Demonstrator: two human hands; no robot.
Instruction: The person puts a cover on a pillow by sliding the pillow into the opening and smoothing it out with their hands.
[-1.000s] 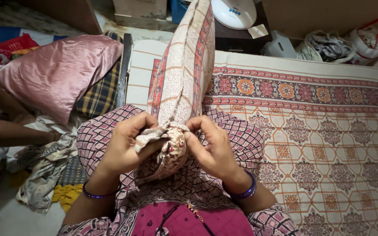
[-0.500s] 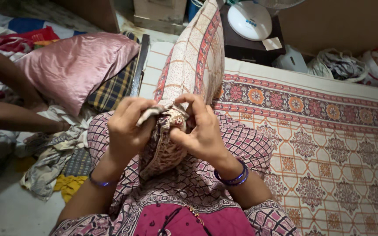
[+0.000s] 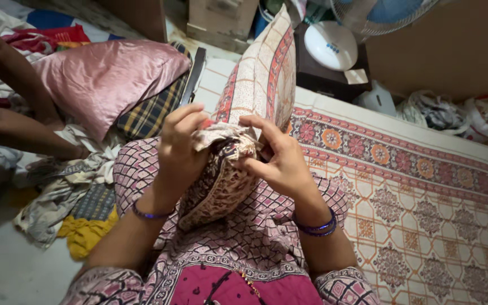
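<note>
Pillow (image 3: 255, 101) upright on bed (image 3: 425, 192) — cushion (image 3: 103, 79) left.

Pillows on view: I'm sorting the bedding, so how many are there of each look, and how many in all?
Patterned pillow, its cover end held by the left hand and right hand: 1
Pink satin pillow, lying on a checked cloth: 1
Total: 2
</note>
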